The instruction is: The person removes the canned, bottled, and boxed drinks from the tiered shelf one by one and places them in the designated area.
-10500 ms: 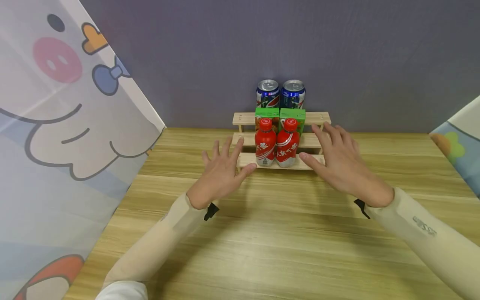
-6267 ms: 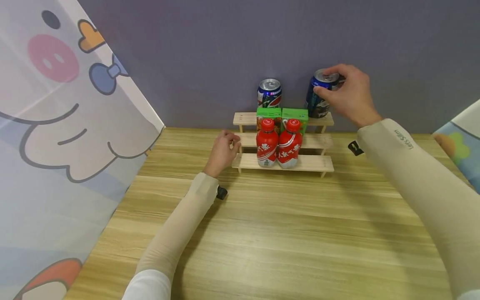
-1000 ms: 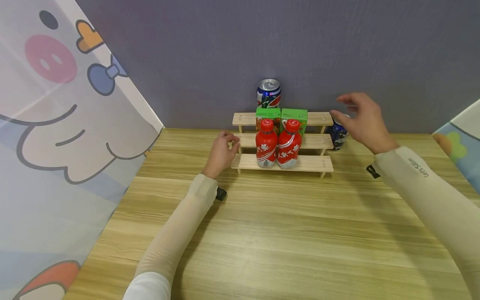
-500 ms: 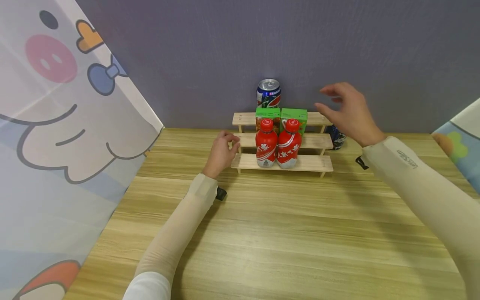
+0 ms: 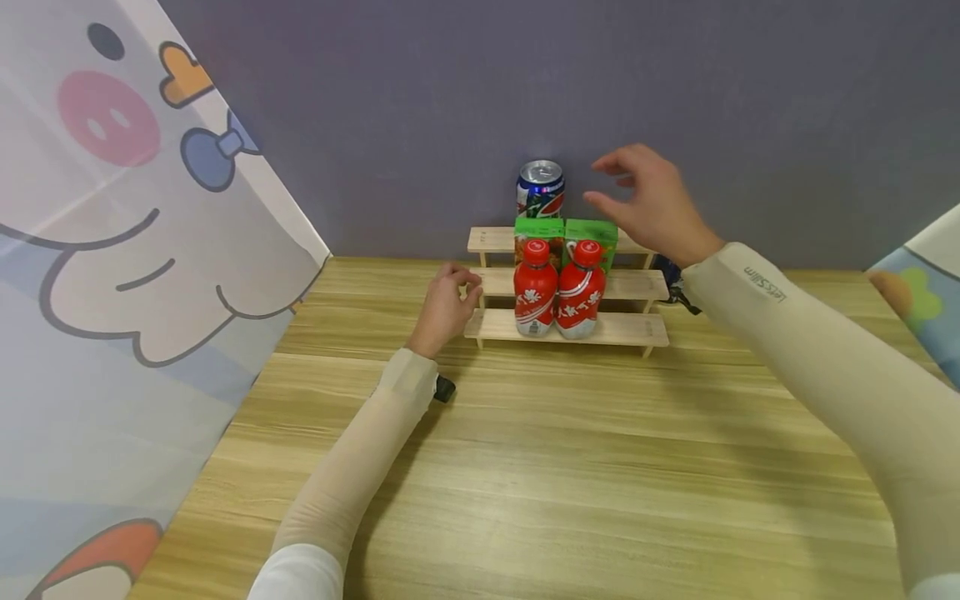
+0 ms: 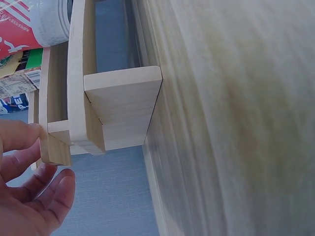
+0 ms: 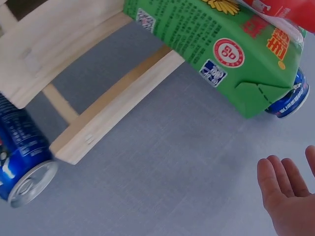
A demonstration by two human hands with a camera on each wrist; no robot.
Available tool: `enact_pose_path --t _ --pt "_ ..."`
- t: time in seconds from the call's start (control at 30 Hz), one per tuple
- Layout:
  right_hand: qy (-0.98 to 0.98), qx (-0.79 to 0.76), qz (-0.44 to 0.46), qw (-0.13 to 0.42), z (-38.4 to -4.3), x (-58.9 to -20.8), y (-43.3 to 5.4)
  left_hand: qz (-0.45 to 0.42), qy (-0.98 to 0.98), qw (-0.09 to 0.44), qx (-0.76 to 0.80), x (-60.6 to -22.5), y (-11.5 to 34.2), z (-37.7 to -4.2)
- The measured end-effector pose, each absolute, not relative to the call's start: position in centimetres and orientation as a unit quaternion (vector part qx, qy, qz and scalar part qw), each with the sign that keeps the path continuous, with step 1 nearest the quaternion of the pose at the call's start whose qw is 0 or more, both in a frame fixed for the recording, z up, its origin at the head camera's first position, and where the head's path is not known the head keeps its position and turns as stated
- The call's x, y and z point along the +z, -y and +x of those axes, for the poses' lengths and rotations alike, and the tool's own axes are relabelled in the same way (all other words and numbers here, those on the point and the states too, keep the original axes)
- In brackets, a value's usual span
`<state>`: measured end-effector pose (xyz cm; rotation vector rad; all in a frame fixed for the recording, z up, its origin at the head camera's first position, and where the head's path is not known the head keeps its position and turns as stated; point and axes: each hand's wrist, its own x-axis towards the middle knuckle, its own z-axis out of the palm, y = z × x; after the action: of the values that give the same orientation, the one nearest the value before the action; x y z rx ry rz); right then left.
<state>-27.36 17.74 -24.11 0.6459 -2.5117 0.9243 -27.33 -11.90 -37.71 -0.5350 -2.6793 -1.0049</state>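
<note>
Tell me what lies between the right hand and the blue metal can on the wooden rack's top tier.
Nothing: in the head view, the stretch between the right hand and the blue metal can is bare, with only grey wall behind.

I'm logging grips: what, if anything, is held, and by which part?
The left hand pinches the wooden rack by its middle shelf's left end; the right hand holds nothing.

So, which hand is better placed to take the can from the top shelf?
Probably the right hand: it is open, holds nothing, and hovers near the can. The left hand is lower, at the left end of the rack, which it seems to grip.
</note>
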Motion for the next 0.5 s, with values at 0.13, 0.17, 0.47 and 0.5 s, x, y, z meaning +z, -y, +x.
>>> enact_pose_path --t 0.13,0.17,0.47,0.5 --pt "0.901 0.322 0.229 0.178 -27.9 -24.0 -17.0 -0.18 0.916 0.113 -0.341 -37.8 11.8 -27.3" --pt "0.903 0.319 0.229 0.173 -28.0 -24.0 -16.9 -0.18 0.915 0.112 -0.343 -37.7 11.8 -27.3" --pt "0.917 0.298 0.233 0.125 -29.3 -23.4 -15.5 -0.182 0.916 0.113 -0.34 -37.7 11.9 -27.3" --pt "0.92 0.293 0.233 0.119 -29.4 -23.3 -15.2 -0.182 0.915 0.113 -0.341 -37.7 11.9 -27.3"
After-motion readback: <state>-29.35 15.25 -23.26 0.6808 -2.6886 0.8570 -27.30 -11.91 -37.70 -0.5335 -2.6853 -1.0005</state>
